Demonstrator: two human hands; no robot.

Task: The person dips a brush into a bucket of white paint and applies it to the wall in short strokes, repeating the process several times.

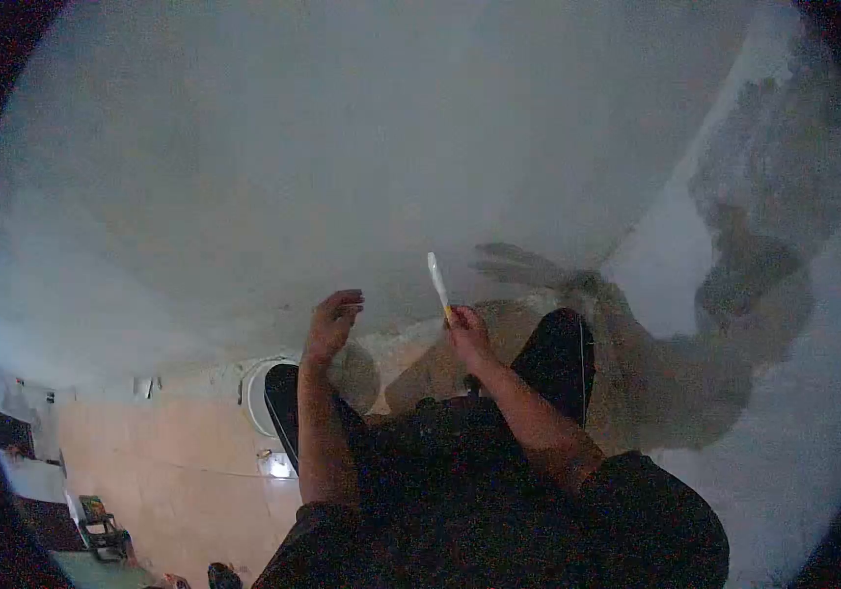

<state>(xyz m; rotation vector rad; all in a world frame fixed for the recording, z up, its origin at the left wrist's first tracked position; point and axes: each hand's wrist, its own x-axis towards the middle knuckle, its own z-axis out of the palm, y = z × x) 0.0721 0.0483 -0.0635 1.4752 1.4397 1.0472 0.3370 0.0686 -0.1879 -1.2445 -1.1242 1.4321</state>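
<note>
My right hand (pixel 469 334) is closed round the lower end of a slim tool with a white blade-like top and a yellow lower part (pixel 438 280). It points up toward the pale wall (pixel 342 147), and I cannot make out its exact kind. Off to its left, my left hand (pixel 330 329) is raised with the fingers loosely bent and apart, and nothing shows in it. Both hands are in front of the wall's lower part, above my knees.
A white bucket (pixel 256 402) stands beside my left knee, near the wall's foot. A bright light (pixel 278 464) sits on the tan floor (pixel 165 442). Farther left is a dark chair (pixel 103 530). At right, another wall (pixel 793 118) has grey patches and shadows.
</note>
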